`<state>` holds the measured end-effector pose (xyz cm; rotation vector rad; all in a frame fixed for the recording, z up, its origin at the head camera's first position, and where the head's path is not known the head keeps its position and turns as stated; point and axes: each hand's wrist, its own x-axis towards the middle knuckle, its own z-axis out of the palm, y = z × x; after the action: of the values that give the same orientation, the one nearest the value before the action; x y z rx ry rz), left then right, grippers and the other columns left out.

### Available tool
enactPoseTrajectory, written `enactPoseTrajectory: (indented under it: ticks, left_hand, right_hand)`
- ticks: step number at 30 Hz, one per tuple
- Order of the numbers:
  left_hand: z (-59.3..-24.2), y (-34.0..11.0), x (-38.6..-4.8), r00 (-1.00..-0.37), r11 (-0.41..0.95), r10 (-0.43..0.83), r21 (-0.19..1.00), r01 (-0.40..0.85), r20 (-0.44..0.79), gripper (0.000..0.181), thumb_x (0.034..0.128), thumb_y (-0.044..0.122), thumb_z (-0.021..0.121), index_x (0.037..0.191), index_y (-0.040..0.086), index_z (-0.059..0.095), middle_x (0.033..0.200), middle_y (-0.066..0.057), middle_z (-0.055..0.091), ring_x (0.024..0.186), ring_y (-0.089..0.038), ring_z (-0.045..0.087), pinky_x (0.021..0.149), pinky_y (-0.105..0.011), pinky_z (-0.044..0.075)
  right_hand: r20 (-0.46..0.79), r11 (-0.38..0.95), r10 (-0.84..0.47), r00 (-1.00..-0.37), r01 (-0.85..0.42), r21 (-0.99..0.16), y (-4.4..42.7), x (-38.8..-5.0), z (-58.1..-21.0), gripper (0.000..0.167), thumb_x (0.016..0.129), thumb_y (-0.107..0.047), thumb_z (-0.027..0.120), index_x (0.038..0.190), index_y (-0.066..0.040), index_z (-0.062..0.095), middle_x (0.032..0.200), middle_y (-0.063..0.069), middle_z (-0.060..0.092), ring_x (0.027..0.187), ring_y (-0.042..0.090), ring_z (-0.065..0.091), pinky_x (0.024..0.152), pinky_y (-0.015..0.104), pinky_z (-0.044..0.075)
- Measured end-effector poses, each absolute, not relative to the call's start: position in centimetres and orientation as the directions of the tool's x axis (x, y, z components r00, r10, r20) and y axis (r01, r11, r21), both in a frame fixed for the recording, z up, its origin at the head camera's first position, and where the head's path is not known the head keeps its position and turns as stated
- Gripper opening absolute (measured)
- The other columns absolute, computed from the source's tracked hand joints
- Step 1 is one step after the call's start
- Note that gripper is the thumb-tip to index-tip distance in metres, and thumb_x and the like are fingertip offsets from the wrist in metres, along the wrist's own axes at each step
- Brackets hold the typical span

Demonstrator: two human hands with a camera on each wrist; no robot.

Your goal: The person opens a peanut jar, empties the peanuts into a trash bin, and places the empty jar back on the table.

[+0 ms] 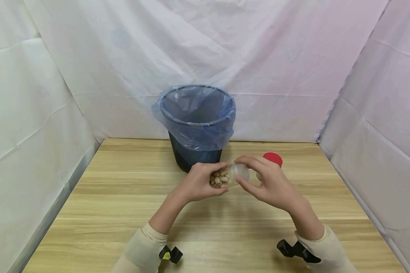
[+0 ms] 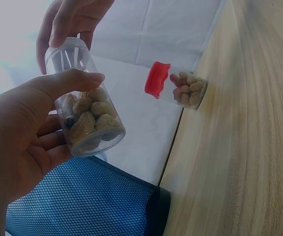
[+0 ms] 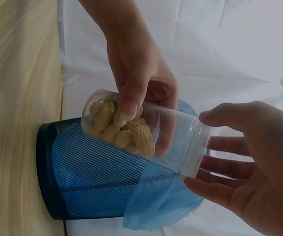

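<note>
Above the table, a clear jar of peanuts [image 1: 220,178] is tilted on its side between both hands. My left hand [image 1: 199,182] grips its body, thumb on one side and fingers on the other. At the jar's translucent lid end, my right hand [image 1: 271,182] pinches the rim between thumb and fingers. The peanuts [image 3: 127,130] lie toward the bottom end in the right wrist view. Behind my right hand stands a second jar with a red lid [image 1: 273,158], partly hidden; the left wrist view shows nuts [image 2: 187,88] inside it.
A dark mesh bin [image 1: 194,156] lined with a blue bag [image 1: 205,138] stands at the back of the wooden table [image 1: 123,212], just beyond the hands. White cloth [image 1: 276,57] hangs behind and along both sides.
</note>
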<state>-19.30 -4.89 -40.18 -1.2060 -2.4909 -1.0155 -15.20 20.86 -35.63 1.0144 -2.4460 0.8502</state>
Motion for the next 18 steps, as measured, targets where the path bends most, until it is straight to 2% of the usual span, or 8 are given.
enactPoseTrajectory:
  ticks: [4,9,13,18]
  left_hand:
    - [-40.13,-4.88,-19.3,-0.648,0.425,0.617,0.504,0.752,0.447,0.067,0.0816,0.026,0.097,0.14,0.006,0.071,0.123,-0.006,0.08,0.096,-0.013,0.074,0.082,-0.03,0.062]
    - [-40.1,-4.87,-19.27,-0.652,0.436,0.619,0.499,0.749,0.438,0.066,0.0824,0.025,0.096,0.141,0.006,0.071,0.123,-0.006,0.079,0.096,-0.014,0.074,0.083,-0.029,0.061]
    - [-40.12,-4.83,-19.27,-0.656,0.452,0.62,0.487,0.747,0.43,0.065,0.0827,0.025,0.096,0.14,0.007,0.071,0.123,-0.005,0.079,0.096,-0.013,0.073,0.083,-0.028,0.061]
    - [-40.12,-4.79,-19.24,-0.662,0.462,0.621,0.487,0.741,0.418,0.065,0.083,0.026,0.095,0.14,0.008,0.071,0.121,-0.004,0.079,0.094,-0.012,0.072,0.082,-0.029,0.06]
  right_hand:
    - [0.517,0.545,-0.542,-0.662,-0.745,-0.384,20.91,-15.37,-35.61,0.051,0.089,-0.013,0.088,0.137,-0.013,0.07,0.138,0.001,0.07,0.126,0.021,0.069,0.093,0.044,0.065]
    - [0.493,0.577,-0.531,-0.689,-0.72,-0.385,20.85,-15.34,-35.73,0.056,0.09,-0.022,0.09,0.141,-0.015,0.068,0.143,0.001,0.068,0.13,0.021,0.068,0.096,0.045,0.064]
    - [0.468,0.616,-0.48,-0.742,-0.665,-0.422,20.72,-15.3,-35.83,0.058,0.092,-0.029,0.089,0.143,-0.013,0.067,0.138,0.002,0.072,0.119,0.019,0.072,0.092,0.041,0.066]
    - [0.433,0.633,-0.407,-0.804,-0.59,-0.502,20.57,-15.14,-35.81,0.051,0.096,-0.032,0.085,0.139,-0.008,0.069,0.126,0.003,0.076,0.102,0.016,0.077,0.084,0.039,0.068]
